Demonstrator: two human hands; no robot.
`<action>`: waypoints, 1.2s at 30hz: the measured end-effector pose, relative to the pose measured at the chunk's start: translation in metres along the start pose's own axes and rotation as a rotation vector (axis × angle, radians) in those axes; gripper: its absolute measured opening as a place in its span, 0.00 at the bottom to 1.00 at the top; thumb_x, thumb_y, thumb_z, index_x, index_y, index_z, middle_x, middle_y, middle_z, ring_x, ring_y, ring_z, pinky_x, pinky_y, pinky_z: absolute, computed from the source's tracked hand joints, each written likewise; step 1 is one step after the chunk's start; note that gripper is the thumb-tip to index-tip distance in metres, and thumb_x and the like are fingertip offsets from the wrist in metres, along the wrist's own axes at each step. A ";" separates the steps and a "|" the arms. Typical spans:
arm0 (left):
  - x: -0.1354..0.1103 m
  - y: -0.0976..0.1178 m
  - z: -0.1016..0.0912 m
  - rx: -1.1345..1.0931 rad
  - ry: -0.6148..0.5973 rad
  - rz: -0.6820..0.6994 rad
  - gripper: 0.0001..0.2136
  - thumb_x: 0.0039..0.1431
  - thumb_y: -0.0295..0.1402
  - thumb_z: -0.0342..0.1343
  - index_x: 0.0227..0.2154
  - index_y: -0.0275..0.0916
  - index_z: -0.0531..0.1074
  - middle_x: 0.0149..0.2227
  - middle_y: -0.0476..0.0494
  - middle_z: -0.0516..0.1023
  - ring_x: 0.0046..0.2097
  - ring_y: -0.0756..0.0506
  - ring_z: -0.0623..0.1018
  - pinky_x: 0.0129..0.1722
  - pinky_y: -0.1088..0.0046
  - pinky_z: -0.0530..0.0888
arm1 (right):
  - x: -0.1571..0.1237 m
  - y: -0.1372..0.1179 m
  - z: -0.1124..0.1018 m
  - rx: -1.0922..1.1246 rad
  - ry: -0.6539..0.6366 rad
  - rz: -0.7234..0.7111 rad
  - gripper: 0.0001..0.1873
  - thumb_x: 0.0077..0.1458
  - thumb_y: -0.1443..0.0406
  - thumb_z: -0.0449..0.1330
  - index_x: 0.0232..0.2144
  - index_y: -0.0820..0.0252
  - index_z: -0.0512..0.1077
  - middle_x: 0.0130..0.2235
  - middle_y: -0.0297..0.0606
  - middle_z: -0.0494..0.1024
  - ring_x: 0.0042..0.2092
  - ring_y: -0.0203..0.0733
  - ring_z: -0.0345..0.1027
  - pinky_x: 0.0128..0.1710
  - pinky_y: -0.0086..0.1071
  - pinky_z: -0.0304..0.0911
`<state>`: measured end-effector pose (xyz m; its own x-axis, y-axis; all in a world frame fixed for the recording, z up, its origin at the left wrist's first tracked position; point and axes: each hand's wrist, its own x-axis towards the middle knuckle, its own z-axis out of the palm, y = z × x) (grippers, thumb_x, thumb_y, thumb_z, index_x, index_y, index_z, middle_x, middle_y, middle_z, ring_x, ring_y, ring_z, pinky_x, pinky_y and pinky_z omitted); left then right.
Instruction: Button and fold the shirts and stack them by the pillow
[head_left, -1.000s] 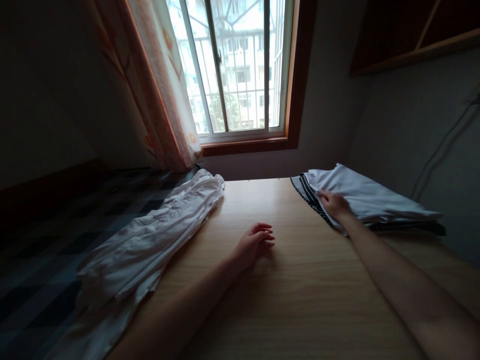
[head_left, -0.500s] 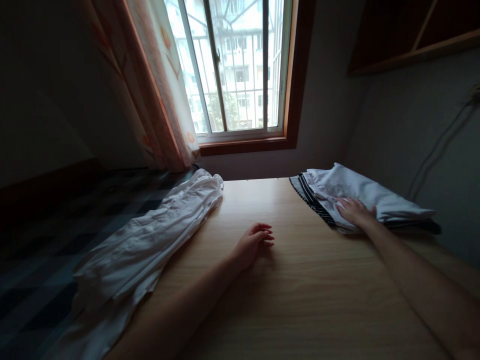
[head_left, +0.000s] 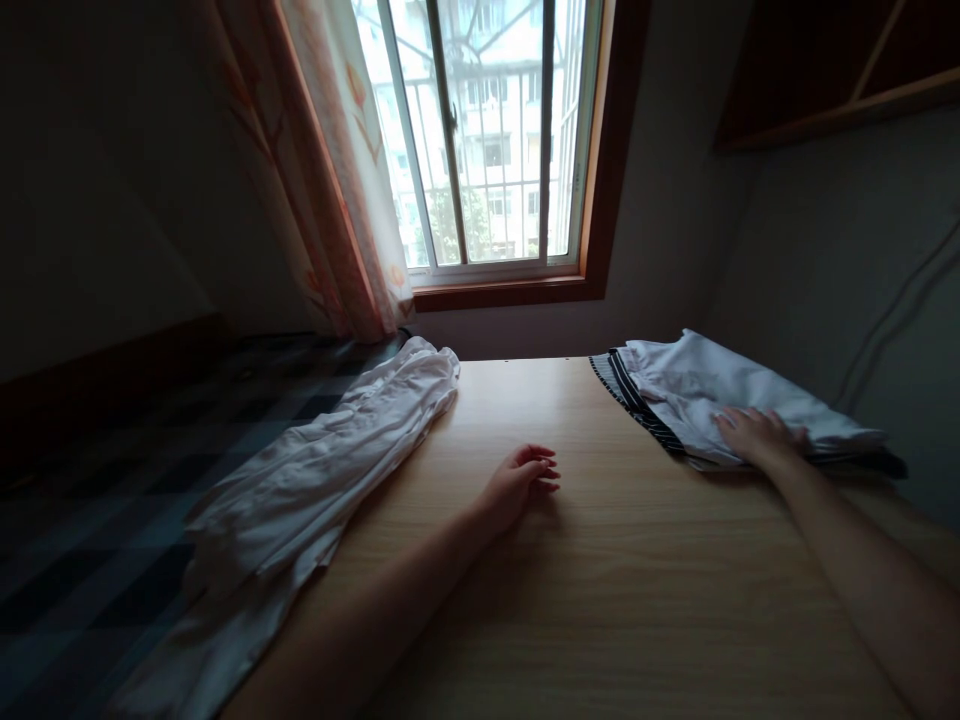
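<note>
My right hand lies flat, fingers spread, on a folded white garment at the right of the table. Beneath that garment, black-and-white striped cloth shows along the left side of the pile. My left hand rests low over the wooden table near the middle, its fingers loosely bent and apart, with nothing in them. To its left, a long crumpled white garment stretches along the table's left edge.
A dark checked bedspread borders the table on the left. Beyond the table are a barred window and an orange patterned curtain. A wooden shelf hangs at the upper right, with a cable on the wall below.
My right hand has slid right across the folded white garment. My left hand has stayed in nearly the same place. The whole view has shifted slightly.
</note>
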<state>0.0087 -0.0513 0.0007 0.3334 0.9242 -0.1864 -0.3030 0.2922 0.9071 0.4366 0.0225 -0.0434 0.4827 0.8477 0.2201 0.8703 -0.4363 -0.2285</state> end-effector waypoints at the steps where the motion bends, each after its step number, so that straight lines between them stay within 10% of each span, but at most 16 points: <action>1: -0.001 -0.001 0.001 0.014 -0.002 0.011 0.08 0.51 0.25 0.64 0.34 0.34 0.73 0.35 0.44 0.75 0.34 0.51 0.77 0.35 0.74 0.76 | -0.002 -0.002 -0.003 0.019 -0.006 0.003 0.26 0.64 0.51 0.48 0.52 0.59 0.76 0.60 0.61 0.69 0.64 0.71 0.54 0.57 0.70 0.46; 7: 0.003 0.017 -0.004 0.315 0.031 0.183 0.08 0.54 0.29 0.61 0.38 0.36 0.73 0.37 0.43 0.75 0.36 0.47 0.78 0.35 0.72 0.76 | -0.033 -0.064 -0.038 0.141 0.178 -0.321 0.24 0.62 0.55 0.50 0.54 0.60 0.73 0.60 0.54 0.70 0.64 0.64 0.56 0.61 0.63 0.50; 13: -0.001 0.093 -0.070 1.369 0.568 0.652 0.10 0.58 0.25 0.56 0.42 0.34 0.76 0.49 0.34 0.76 0.56 0.34 0.70 0.61 0.52 0.62 | -0.126 -0.145 -0.037 0.449 -0.131 -0.797 0.27 0.63 0.50 0.50 0.55 0.56 0.73 0.58 0.46 0.74 0.63 0.54 0.62 0.64 0.48 0.55; 17: -0.013 0.112 -0.124 1.676 0.882 0.499 0.24 0.55 0.31 0.63 0.53 0.27 0.70 0.63 0.22 0.63 0.66 0.23 0.55 0.63 0.42 0.50 | -0.167 -0.164 -0.016 0.456 -0.155 -0.819 0.28 0.63 0.49 0.51 0.58 0.56 0.70 0.63 0.47 0.69 0.66 0.55 0.57 0.65 0.55 0.50; 21: -0.014 0.111 -0.149 1.671 0.952 0.284 0.20 0.56 0.37 0.64 0.49 0.33 0.73 0.57 0.24 0.71 0.59 0.23 0.67 0.56 0.44 0.60 | -0.172 -0.160 -0.004 0.445 -0.161 -0.849 0.27 0.65 0.52 0.50 0.58 0.58 0.71 0.63 0.49 0.68 0.67 0.55 0.56 0.66 0.56 0.48; 30: -0.018 0.122 -0.137 1.835 0.962 0.384 0.14 0.69 0.32 0.47 0.43 0.32 0.78 0.41 0.33 0.79 0.48 0.34 0.74 0.49 0.55 0.65 | -0.173 -0.160 -0.007 0.410 -0.193 -0.856 0.24 0.65 0.52 0.51 0.56 0.56 0.73 0.62 0.48 0.69 0.65 0.53 0.59 0.66 0.55 0.48; 36: -0.009 0.112 -0.099 1.707 0.707 0.549 0.14 0.69 0.36 0.48 0.43 0.35 0.78 0.41 0.35 0.81 0.43 0.39 0.77 0.43 0.68 0.68 | -0.171 -0.159 -0.008 0.430 -0.195 -0.848 0.24 0.65 0.52 0.50 0.55 0.55 0.74 0.61 0.48 0.70 0.65 0.53 0.60 0.65 0.55 0.49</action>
<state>-0.1169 -0.0029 0.0668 0.0197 0.8621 0.5064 0.9746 -0.1295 0.1826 0.2161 -0.0559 -0.0371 -0.3467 0.8820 0.3191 0.7932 0.4573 -0.4022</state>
